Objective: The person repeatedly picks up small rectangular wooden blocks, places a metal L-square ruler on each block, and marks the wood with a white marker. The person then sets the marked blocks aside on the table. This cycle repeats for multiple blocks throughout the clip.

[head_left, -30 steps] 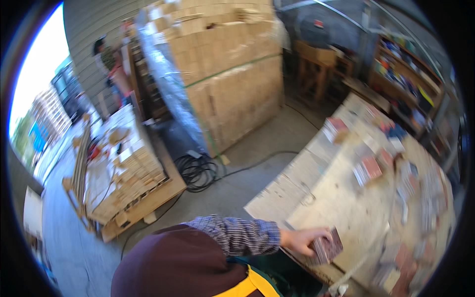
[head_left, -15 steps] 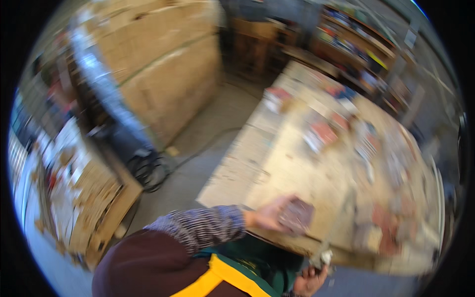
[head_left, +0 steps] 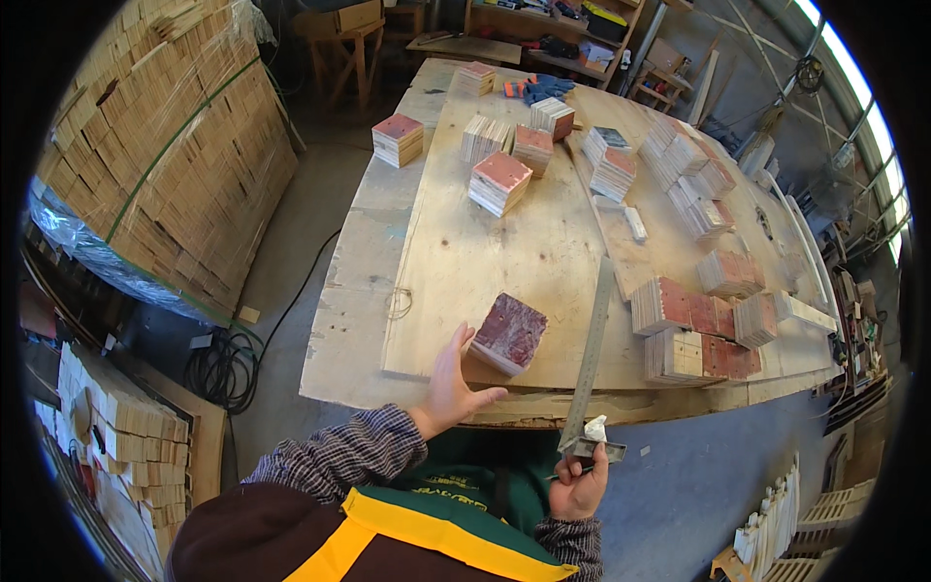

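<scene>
On the near part of the plywood-topped table (head_left: 465,262) rests a plywood block with a dark red top (head_left: 511,333). My left hand (head_left: 448,390) is just left of this block, thumb and fingers spread, holding nothing. At the table's front edge my right hand (head_left: 580,488) grips a combination square (head_left: 589,359) by its head. The long steel blade points away over the tabletop. A small white crumpled lump (head_left: 594,428) shows at the square's head; whether my fingers also hold it, I cannot tell.
Red-topped blocks (head_left: 501,181) stand farther back, and more block stacks (head_left: 693,310) sit at the right. Blue and orange gloves (head_left: 538,89) lie near the far end. A wrapped wood stack (head_left: 184,136) stands left, with a coiled black cable (head_left: 215,373) on the floor.
My left hand has let go of the dark red-topped block, which now sits on the table. The view has turned, and my right hand still holds the square.
</scene>
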### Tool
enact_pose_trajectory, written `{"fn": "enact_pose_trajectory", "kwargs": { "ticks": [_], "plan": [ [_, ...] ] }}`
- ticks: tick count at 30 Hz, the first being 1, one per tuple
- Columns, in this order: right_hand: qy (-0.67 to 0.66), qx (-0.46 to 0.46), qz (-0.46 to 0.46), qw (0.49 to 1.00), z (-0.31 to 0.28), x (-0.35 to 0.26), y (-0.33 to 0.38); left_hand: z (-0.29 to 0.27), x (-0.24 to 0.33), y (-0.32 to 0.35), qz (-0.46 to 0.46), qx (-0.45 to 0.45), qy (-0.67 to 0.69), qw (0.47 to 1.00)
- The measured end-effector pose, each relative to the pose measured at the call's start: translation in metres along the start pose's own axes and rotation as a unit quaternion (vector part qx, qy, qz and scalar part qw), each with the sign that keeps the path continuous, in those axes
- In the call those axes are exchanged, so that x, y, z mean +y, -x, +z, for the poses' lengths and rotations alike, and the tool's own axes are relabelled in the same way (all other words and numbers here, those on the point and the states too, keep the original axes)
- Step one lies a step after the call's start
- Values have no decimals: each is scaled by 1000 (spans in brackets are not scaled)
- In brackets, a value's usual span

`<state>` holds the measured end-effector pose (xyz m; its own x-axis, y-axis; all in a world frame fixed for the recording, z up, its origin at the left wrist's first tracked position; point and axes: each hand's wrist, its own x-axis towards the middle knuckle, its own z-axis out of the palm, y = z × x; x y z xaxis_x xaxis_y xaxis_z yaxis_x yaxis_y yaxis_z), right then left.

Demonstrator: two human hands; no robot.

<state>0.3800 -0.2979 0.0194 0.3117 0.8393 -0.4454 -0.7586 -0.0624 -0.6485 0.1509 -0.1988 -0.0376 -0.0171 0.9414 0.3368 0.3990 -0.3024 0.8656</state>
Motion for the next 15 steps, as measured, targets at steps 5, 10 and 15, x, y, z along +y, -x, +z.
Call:
{"fn": "enact_pose_trajectory", "kwargs": {
  "ticks": [5,10,15],
  "plan": [
    [10,-16,-11,1000,-5,0,-2,9,-4,-6,-31,1,17,999],
    [45,-5,-48,998,-6,-2,1,4,-14,-13,-64,-29,80,994],
    [88,-4,-102,991,3,-8,-4,-1,-16,-19,-50,-53,103,992]
  ]
}}
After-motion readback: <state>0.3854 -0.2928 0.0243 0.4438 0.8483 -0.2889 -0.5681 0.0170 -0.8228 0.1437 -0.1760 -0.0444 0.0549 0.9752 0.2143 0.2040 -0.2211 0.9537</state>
